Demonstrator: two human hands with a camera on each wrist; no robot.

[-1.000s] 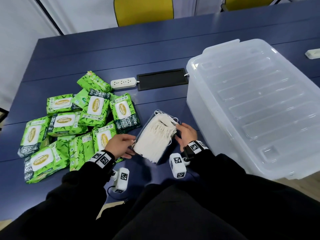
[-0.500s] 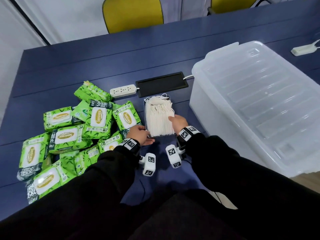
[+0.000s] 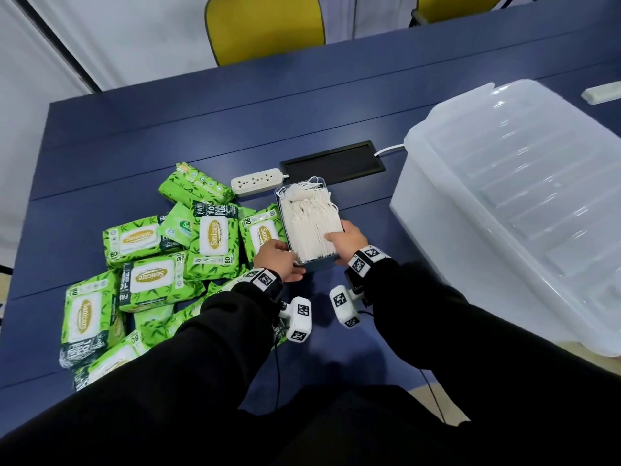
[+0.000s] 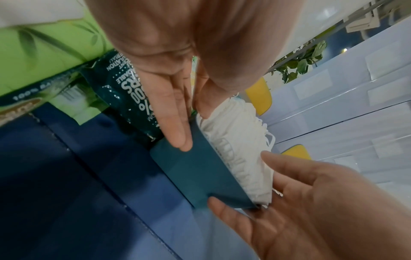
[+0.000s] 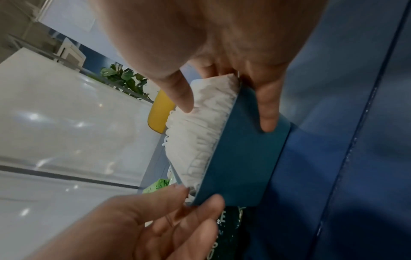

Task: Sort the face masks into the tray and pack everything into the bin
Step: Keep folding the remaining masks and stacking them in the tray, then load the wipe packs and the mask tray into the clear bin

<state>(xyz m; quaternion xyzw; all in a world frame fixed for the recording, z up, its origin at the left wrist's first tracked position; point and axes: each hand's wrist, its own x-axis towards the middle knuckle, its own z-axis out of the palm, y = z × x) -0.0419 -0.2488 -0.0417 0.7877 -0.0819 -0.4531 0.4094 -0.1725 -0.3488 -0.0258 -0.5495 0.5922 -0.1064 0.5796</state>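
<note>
Black sleeves [image 3: 208, 348], wristbands [image 3: 364, 262] with black-and-white square markers (white camera blocks [image 3: 299, 317] beneath)

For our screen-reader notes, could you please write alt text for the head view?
Both hands, left hand and right hand, hold a dark tray packed with white face masks on a blue table, between green wipe packs and a lidded clear bin.

Office meeting room: long blue table [image 3: 201, 136], yellow chairs [image 3: 265, 26].
</note>
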